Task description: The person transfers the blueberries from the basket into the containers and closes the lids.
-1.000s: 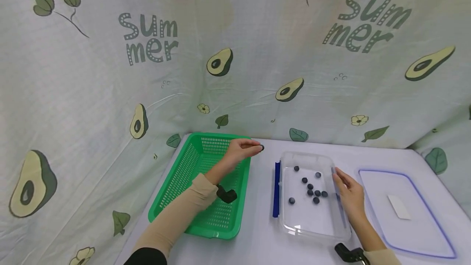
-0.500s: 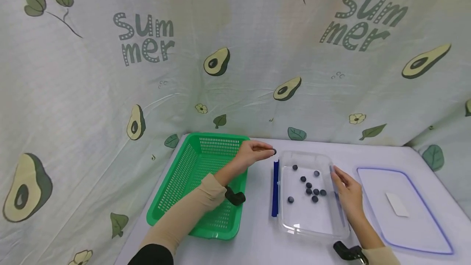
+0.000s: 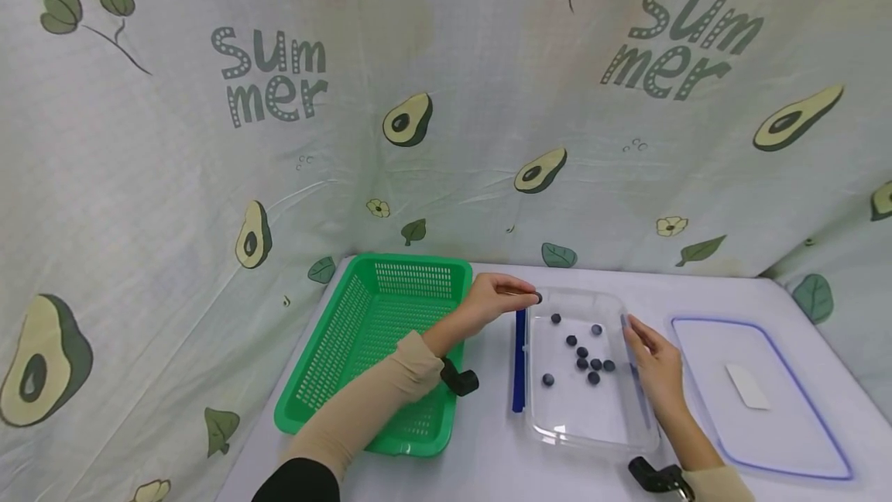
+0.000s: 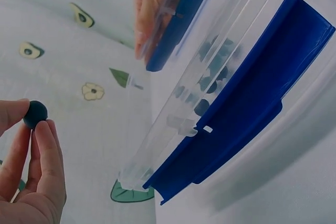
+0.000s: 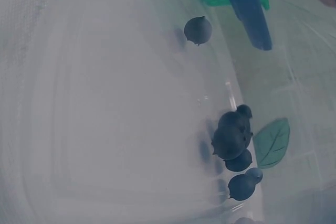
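My left hand [image 3: 496,299] pinches one blueberry [image 4: 35,115] between thumb and fingertips, above the far-left corner of a clear plastic container [image 3: 566,417]. Several dark blueberries [image 3: 581,363] lie apart and in a small cluster on the container's floor. With my right hand [image 3: 658,366] I hold the container's right side, at its blue side flap. That hand also shows behind the container in the left wrist view. The right wrist view looks through the clear wall at the loose berries [image 5: 198,30]; the right fingers are hidden there.
A green perforated basket [image 3: 446,428] stands on the left under my left forearm. The container's left blue flap [image 3: 519,362] hangs outward. A clear lid with a blue rim [image 3: 787,468] and a white label [image 3: 748,386] lies on the right. A printed cloth hangs behind.
My left hand has moved right with the blueberry, from above the green basket's edge to the container's far-left corner. My right hand stays on the container.
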`<state>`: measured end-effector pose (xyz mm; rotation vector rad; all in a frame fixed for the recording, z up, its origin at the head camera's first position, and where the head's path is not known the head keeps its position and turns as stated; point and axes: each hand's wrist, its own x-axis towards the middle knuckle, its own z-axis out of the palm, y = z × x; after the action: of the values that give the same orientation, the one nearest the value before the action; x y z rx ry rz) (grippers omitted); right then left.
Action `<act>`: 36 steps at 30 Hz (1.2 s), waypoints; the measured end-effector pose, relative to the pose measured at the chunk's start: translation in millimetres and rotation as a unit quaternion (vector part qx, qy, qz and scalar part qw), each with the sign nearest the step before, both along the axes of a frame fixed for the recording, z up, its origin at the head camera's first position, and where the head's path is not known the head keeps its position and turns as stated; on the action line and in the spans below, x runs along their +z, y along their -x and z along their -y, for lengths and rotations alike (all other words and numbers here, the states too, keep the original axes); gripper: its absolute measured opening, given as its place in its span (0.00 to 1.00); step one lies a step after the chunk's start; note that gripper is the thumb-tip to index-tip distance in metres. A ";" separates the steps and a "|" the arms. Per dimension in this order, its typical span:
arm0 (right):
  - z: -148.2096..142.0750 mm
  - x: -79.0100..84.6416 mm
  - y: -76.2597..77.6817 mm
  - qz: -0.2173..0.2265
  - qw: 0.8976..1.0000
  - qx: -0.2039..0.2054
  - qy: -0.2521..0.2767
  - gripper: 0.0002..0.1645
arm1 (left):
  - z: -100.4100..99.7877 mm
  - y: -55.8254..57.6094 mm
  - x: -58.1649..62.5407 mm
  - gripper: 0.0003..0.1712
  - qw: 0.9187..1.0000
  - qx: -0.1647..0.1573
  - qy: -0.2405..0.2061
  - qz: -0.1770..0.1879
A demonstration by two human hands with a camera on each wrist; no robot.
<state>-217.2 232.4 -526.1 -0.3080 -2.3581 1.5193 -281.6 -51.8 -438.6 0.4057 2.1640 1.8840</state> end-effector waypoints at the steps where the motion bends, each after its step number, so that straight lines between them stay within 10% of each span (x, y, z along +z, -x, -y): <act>1: -0.1 -0.2 -0.1 -0.001 1.000 0.000 -0.001 0.27 | -1.1 -0.6 -0.2 0.11 1.000 -0.002 0.002 -0.002; 36: -0.6 1.1 1.5 0.012 1.000 -0.002 -0.004 0.28 | -25.0 -3.9 -23.1 0.09 0.992 0.012 0.114 -0.052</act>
<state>-218.7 233.0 -525.1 -0.3307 -2.3802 1.5115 -277.7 -26.8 -461.7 0.4427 2.4292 1.6338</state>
